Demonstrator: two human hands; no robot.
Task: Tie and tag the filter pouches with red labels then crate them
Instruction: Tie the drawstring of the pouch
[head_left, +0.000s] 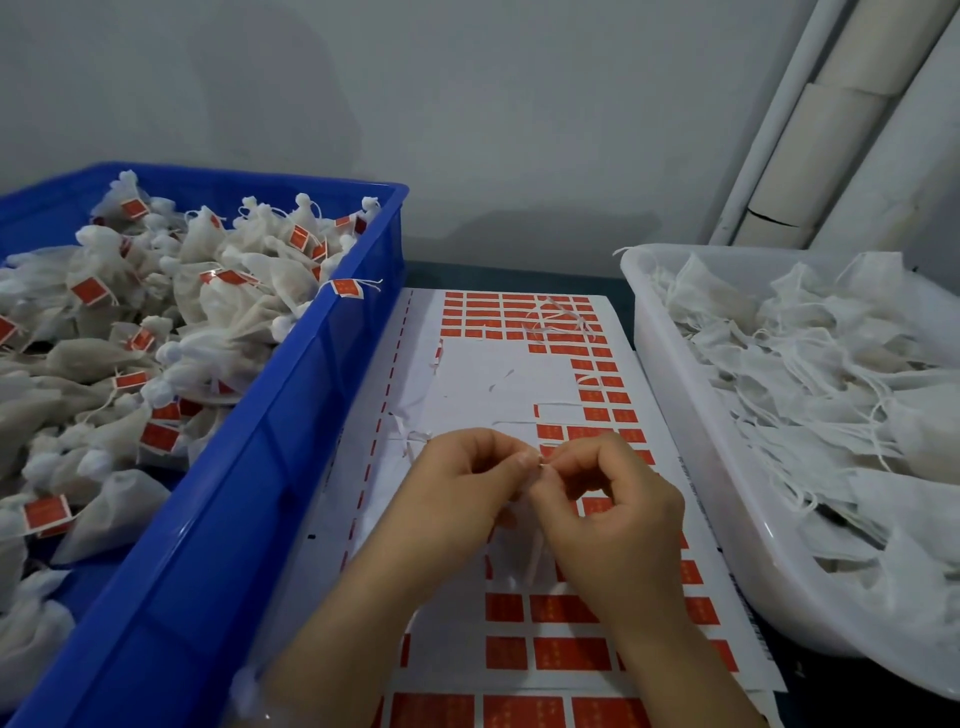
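Note:
My left hand (457, 488) and my right hand (613, 512) meet above the label sheet (483, 374), fingertips pinching the thin white drawstring of a filter pouch (524, 551). The pouch hangs between and below my hands, mostly hidden by them. The white sheet carries rows of red labels (566, 652), with a large peeled area in its middle. Left of the sheet, a blue crate (291, 415) holds a heap of tied pouches (156, 312) carrying red tags. On the right, a white tub (691, 441) holds untied white pouches (810, 364) with loose strings.
A loose piece of white string (558, 317) lies on the far rows of labels, and small paper scraps (410, 436) lie near the sheet's left side. A grey wall stands behind, with white pipes (810, 135) at the back right.

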